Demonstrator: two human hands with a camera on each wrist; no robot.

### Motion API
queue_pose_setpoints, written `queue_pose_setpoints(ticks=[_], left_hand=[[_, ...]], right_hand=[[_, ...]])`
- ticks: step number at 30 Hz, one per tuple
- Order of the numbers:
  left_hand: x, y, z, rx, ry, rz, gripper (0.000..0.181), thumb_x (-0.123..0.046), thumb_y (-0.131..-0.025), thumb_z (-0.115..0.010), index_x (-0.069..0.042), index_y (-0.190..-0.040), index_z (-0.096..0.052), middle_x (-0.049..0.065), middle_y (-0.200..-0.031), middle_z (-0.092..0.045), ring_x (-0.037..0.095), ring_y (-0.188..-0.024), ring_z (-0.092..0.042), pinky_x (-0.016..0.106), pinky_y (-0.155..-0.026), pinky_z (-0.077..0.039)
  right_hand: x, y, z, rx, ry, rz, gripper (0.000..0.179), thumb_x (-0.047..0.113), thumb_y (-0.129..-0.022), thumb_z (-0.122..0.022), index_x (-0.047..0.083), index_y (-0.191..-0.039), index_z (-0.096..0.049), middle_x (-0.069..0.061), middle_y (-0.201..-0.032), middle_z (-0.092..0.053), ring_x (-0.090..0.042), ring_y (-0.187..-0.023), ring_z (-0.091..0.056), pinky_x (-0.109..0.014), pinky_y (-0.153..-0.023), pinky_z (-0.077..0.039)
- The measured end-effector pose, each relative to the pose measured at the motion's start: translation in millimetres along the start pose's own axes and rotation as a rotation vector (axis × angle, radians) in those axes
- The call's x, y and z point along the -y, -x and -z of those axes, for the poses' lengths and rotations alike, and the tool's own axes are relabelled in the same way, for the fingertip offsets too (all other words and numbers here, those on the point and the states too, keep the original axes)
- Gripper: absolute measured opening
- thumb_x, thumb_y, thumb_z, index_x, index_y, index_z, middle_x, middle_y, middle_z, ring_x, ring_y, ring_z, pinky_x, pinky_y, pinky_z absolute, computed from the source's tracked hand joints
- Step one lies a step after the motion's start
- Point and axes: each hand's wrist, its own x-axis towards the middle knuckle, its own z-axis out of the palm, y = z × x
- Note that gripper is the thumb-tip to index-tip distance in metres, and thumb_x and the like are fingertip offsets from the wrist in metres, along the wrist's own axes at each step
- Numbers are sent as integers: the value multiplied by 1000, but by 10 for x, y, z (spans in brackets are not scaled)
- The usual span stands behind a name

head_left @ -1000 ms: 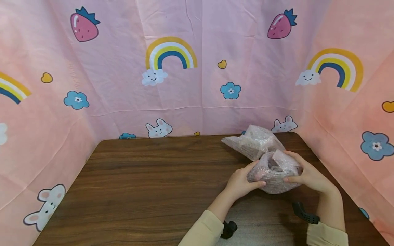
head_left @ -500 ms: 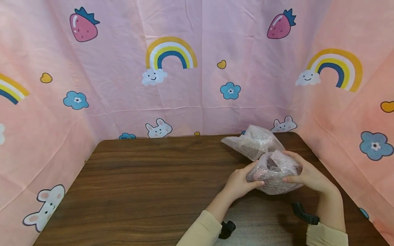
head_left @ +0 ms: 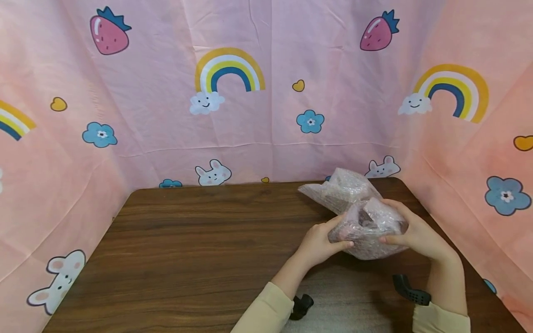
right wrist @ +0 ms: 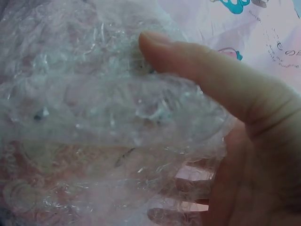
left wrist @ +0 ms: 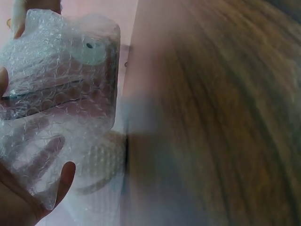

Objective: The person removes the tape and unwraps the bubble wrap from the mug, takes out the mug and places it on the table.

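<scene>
Pink cartoon-print fabric [head_left: 158, 92] surrounds the dark wood-grain tabletop [head_left: 187, 249] at six o'clock on three sides — a strawberry [head_left: 109, 36] at ten, rainbow [head_left: 230, 58] at eleven, blue flower [head_left: 507, 196] at three, white rabbit [head_left: 60, 280] at eight — in soft, fairly even light.

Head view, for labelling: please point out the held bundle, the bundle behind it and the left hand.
Held bundle [head_left: 367, 239]: head view, front of its wrap.
Bundle behind it [head_left: 346, 188]: head view, middle of its wrap.
Left hand [head_left: 319, 243]: head view, back of the hand.
</scene>
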Motion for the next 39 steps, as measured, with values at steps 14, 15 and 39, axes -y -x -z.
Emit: queue_pose_setpoints(ticks=[14, 15, 39], left_hand=[[69, 95, 232, -8, 48, -5, 69, -40, -87, -70, -27, -147, -39, -2, -140, -48, 11, -124, -48, 30, -98, -42], [81, 105, 248, -11, 49, -6, 69, -40, -87, -70, -28, -147, -39, -2, -140, -48, 11, -123, -48, 31, -98, -42], [322, 312, 757, -82, 109, 15, 67, -30, -84, -76, -28, -143, -46, 1, -138, -51, 17, -121, -51, 37, -98, -43]], right_hand=[[159, -126, -150, -37, 15, 47, 90, 19, -74, -84, 19, -148, -33, -12, -144, -36, -32, -111, -47, -40, -81, -46], [175, -139, -165, -40, 16, 51, 90, 20, -74, -85, 18, -148, -33, -13, -144, -36, -33, -112, -47, -44, -82, -46], [400, -464, -676, -128, -94, 47, 92, 27, -68, -89, 26, -146, -39, -9, -145, -39, -32, -124, -39, -56, -93, -36]])
